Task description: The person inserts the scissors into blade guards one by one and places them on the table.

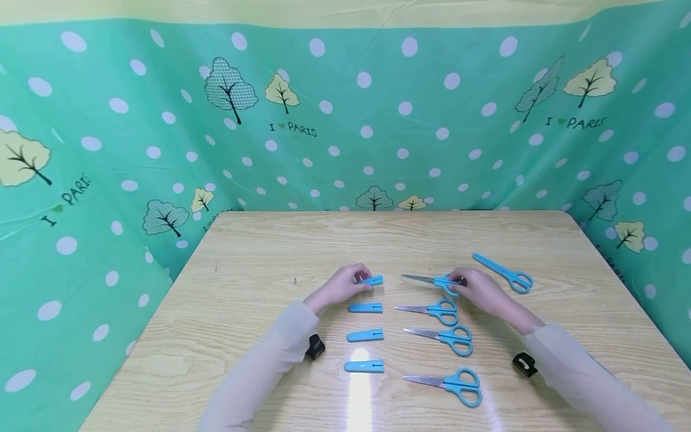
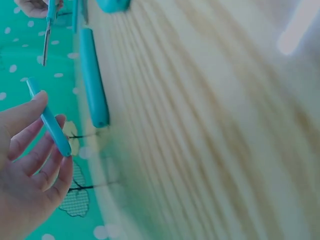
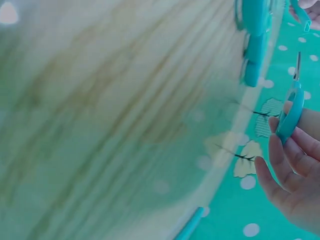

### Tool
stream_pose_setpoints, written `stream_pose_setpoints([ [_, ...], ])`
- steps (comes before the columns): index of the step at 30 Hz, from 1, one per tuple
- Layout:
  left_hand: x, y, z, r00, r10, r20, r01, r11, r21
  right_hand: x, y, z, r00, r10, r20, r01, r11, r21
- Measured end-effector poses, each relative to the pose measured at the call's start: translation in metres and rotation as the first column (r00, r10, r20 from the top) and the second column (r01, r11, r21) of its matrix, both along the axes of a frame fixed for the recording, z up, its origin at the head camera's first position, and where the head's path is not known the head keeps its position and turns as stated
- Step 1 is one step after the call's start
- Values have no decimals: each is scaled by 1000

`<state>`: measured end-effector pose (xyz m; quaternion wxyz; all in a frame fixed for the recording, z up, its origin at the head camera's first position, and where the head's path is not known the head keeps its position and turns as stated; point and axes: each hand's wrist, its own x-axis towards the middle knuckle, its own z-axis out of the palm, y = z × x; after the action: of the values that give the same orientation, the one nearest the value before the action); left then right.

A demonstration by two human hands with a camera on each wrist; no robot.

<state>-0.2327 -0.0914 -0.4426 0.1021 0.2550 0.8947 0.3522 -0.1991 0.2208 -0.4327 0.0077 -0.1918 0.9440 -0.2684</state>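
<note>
Our left hand (image 1: pixel 344 284) pinches a cap (image 1: pixel 374 280); our right hand (image 1: pixel 480 289) pinches scissors (image 1: pixel 438 280) pointing left (long way left to right).

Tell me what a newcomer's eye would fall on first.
Likely the green polka-dot curtain behind the wooden table. Next, three bare-bladed scissors in a column, right of three blue blade covers. Beyond them, the left grip holds another cover, the right grip another uncovered pair.
</note>
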Motion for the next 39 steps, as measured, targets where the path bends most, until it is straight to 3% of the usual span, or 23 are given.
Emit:
stream_pose_setpoints([
  [6, 11, 1, 8, 1000, 8, -28, -7, 999, 42, 14, -2, 11, 995, 8, -102, -10, 1000, -18],
  [12, 25, 1, 19, 996, 11, -88, -3, 997, 81, 28, -6, 21, 966, 44, -256, -46, 999, -2],
  [16, 34, 0, 26, 988, -1, -154, 18, 994, 109, 37, -9, 28, 927, 71, -367, -75, 997, 3],
  [22, 45, -1, 35, 972, -11, -233, 44, 990, 137, 47, -11, 39, 848, 117, -516, -141, 990, -8],
  [35, 66, 0, 49, 923, -60, -379, 127, 980, 154, 64, -13, 54, 772, 165, -614, -219, 976, -13],
  [39, 70, 1, 52, 916, -73, -395, 144, 978, 152, 66, -14, 56, 754, 172, -633, -237, 971, -18],
])
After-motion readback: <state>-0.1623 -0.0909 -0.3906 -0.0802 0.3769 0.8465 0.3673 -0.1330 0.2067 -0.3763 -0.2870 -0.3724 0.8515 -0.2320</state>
